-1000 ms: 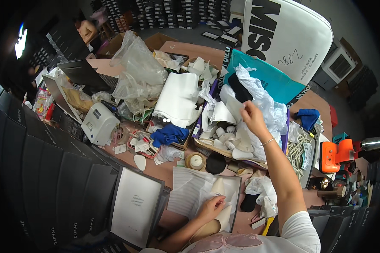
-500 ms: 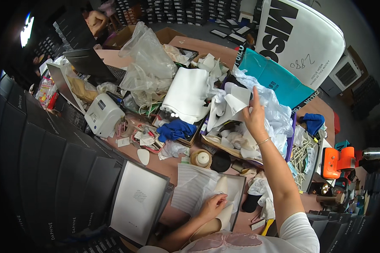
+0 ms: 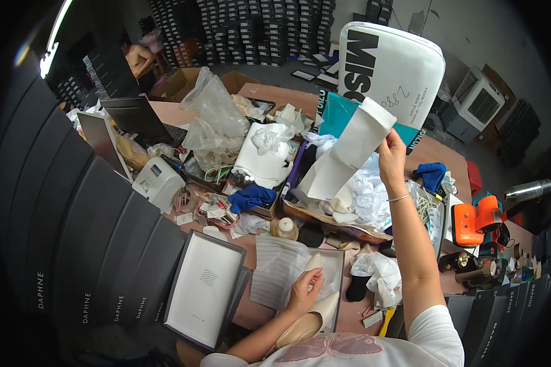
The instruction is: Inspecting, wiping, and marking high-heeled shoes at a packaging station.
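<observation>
Glaring lamp, dark fisheye rim

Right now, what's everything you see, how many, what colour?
Paper: at least one, white, upper middle
Open shoebox: one, white inside, lower middle
Shoe: at least one, beige, bottom middle
Box lid: one, white inside, lower left
Shoeboxes: many, dark, sides and back
Tissue: uncountable, white, middle
Cloths: two, blue, centre and right
Printer-like machine: one, white, left
Laptops: seemingly two, black, upper left
Gadget: one, orange, right
Person: one, distant, upper left
Left hand: one, bare, at shoebox
Right hand: one, bare, fingers gripping paper
</observation>
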Action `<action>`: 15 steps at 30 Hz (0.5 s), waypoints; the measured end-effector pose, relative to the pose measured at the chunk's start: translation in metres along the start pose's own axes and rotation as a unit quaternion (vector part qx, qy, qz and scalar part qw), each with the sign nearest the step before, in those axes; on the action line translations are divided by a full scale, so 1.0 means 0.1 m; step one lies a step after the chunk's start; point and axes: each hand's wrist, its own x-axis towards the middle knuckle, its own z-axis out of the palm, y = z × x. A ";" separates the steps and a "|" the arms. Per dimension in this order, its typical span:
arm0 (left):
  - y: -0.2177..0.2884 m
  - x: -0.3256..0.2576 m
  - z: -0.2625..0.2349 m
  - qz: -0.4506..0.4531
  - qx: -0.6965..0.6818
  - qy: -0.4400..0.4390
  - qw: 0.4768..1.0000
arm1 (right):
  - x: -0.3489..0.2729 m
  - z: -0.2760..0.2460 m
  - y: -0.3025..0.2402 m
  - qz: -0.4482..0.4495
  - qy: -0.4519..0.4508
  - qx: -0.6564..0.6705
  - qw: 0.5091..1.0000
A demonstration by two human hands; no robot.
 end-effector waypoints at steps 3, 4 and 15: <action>-0.03 -0.03 0.06 -0.006 -0.090 -0.020 0.996 | -0.21 -0.12 -0.26 0.066 0.021 0.181 0.981; -0.07 -0.05 0.10 -0.007 -0.134 -0.033 0.990 | -0.34 -0.19 -0.35 0.073 0.021 0.215 0.974; 0.17 0.00 0.16 -0.182 -0.584 -0.088 0.786 | -2.99 -0.80 -0.47 0.270 -0.318 0.089 0.904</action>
